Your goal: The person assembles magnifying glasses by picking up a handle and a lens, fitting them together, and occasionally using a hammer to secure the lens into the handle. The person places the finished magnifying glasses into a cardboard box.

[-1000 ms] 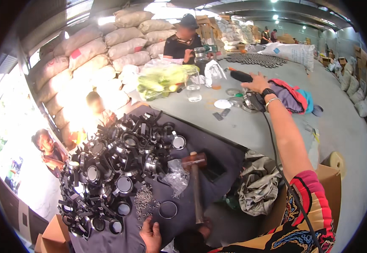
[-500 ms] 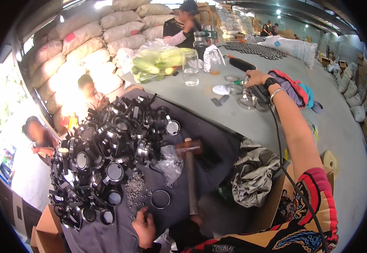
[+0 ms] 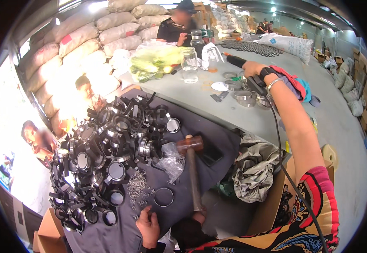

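Observation:
At the near edge of the dark cloth (image 3: pixel 179 105), my left hand (image 3: pixel 148 227) rests open, fingers a little apart, beside small metal fittings (image 3: pixel 137 185) and a thin metal ring (image 3: pixel 163 197). My right arm reaches far across the grey table. There my right hand (image 3: pixel 254 68) closes over the near end of a black oblong tool with an orange tip (image 3: pixel 235 61); its fingers are partly hidden. A corded black device (image 3: pixel 256 85) is at that wrist. Metal rings (image 3: pixel 244 98) lie below it. Left of the hammer (image 3: pixel 194 177) rises a heap of black-handled metal ring parts (image 3: pixel 111 139).
A clear bag of green vegetables (image 3: pixel 156 63), a glass jar (image 3: pixel 189 65) and folded clothing (image 3: pixel 297 86) are on the table. A phone (image 3: pixel 211 155) lies by the hammer. Crumpled cloth (image 3: pixel 255 173) fills the gap between surfaces. People sit at left and at the back.
My right hand has moved away from the metal rings, farther out, onto the black oblong tool's near end. My left hand stays almost in place by the metal fittings.

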Demonstrator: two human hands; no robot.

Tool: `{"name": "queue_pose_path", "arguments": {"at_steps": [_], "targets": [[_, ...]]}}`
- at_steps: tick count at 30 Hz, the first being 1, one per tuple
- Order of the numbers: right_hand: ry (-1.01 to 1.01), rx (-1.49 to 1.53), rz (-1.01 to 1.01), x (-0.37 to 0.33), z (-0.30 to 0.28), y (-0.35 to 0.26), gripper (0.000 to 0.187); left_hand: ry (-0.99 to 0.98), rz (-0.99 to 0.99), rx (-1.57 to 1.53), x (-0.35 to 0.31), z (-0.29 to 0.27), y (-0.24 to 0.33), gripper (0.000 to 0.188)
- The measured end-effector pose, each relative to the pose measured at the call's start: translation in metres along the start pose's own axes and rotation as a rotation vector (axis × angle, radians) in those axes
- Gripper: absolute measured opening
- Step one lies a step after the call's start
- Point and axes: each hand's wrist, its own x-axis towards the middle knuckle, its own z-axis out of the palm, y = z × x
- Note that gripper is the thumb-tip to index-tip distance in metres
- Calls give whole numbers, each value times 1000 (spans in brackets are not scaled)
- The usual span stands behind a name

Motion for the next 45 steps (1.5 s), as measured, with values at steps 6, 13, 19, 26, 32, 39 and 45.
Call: {"name": "queue_pose_path", "arguments": {"at_steps": [6, 13, 19, 26, 32, 39, 45], "targets": [[143, -87, -78, 84, 37, -13, 32, 1, -4, -34, 4, 5, 0, 23], [2, -25, 26, 90, 77, -42, 42, 23, -4, 6, -1, 4, -3, 20], [224, 166, -107, 49, 39, -44, 33, -1, -44, -8, 0, -1, 6, 20], [100, 1453, -113, -63, -2, -90, 23, 16, 22, 13, 0, 0, 3, 20], [-252, 1686, -246, -187, 27, -162, 37, 9, 29, 29, -1, 2, -5, 19], [-617, 1905, -324, -291, 113, -261, 26, -146, -255, -669, -4, -8, 4, 24], [-671, 1776, -489, -345, 105, -318, 29, -384, -342, -1024, -17, -42, 36, 28]]}}
